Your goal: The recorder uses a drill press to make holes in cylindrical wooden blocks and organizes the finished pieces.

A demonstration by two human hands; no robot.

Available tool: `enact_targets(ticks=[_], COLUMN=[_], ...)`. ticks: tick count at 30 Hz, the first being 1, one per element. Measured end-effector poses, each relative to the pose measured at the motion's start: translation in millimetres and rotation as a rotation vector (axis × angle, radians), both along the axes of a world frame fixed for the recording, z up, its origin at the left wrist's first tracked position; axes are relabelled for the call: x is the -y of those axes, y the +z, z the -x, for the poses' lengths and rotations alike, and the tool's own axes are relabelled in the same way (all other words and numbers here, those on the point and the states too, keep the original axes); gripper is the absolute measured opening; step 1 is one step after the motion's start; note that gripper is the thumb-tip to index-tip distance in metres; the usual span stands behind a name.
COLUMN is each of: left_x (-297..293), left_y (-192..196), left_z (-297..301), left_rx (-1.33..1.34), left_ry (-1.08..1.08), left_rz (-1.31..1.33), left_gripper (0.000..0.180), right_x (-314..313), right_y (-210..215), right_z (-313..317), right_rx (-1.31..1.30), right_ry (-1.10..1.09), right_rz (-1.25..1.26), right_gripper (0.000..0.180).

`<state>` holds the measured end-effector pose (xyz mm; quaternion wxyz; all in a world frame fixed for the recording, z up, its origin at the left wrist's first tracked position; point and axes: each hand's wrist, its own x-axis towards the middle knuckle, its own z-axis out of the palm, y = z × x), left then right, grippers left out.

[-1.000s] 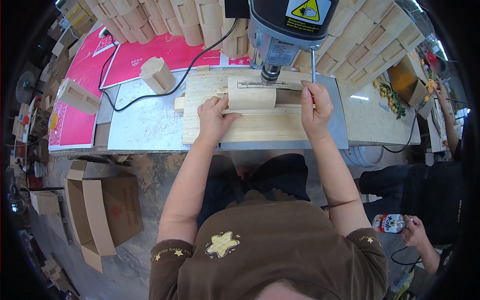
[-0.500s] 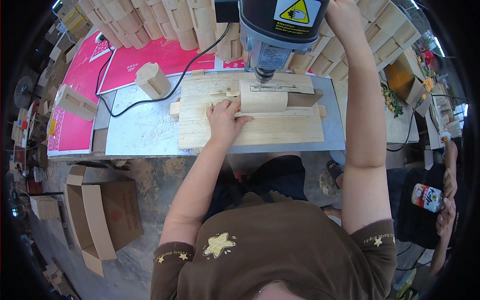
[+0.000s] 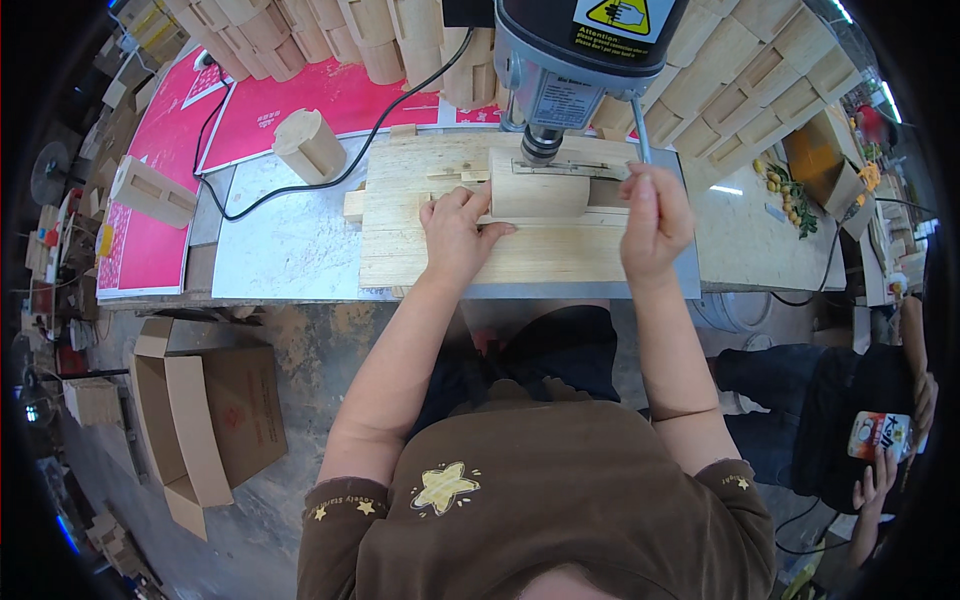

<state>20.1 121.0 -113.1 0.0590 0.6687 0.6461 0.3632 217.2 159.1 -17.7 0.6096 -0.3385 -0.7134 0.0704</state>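
A pale wooden block (image 3: 540, 192) with a rounded face lies in a wooden jig (image 3: 430, 262) on the bench. The drill press (image 3: 585, 60) stands over it, its chuck (image 3: 541, 146) low at the block's upper side. My left hand (image 3: 460, 230) grips the block's left end, fingertips against that end and thumb along the front edge. To the right, my right hand (image 3: 655, 222) is closed around the end of the drill press's metal lever (image 3: 640, 130). The chuck and block hide the drill bit's tip.
Two loose wooden pieces (image 3: 309, 148) (image 3: 153, 192) stand on the left of the bench. A black cable (image 3: 370, 140) crosses there. Stacked wooden pieces (image 3: 400, 40) line the back. An open carton (image 3: 215, 430) sits on the floor. A co-worker (image 3: 850, 420) holds a packet at right.
My right hand has come down toward me from high beside the drill press, bringing the lever down. The chuck now sits lower against the block. My left hand stays at the block's end.
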Motion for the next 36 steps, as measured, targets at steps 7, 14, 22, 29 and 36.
enact_targets(ticks=[7, 14, 22, 29, 36], left_x=[0.8, 4.2, 1.2, -8.2, 80.8], left_y=[0.7, 1.5, 0.0, -2.3, 20.3], left_z=[0.4, 3.5, -4.5, -10.8, 64.8], left_rx=[-0.006, -0.007, 0.094, 0.320, 0.387], left_ry=[0.015, 0.009, 0.026, 0.082, -0.045], left_rz=[0.020, 0.036, 0.031, -0.080, -0.113], left_gripper=[0.059, 0.059, 0.058, 0.051, 0.031], right_x=[-12.6, -32.1, -124.2, -56.2, 24.8], right_y=[-23.7, 100.3, 120.4, -9.5, -22.1], right_z=[1.5, 0.0, -10.0, -71.5, -40.0], right_rx=[0.030, 0.042, 0.012, 0.708, 0.388], right_ry=[0.074, 0.026, 0.247, 0.152, 0.422], right_rz=[-0.098, 0.048, 0.416, 0.460, 0.805], right_gripper=[0.009, 0.015, 0.021, 0.047, 0.026])
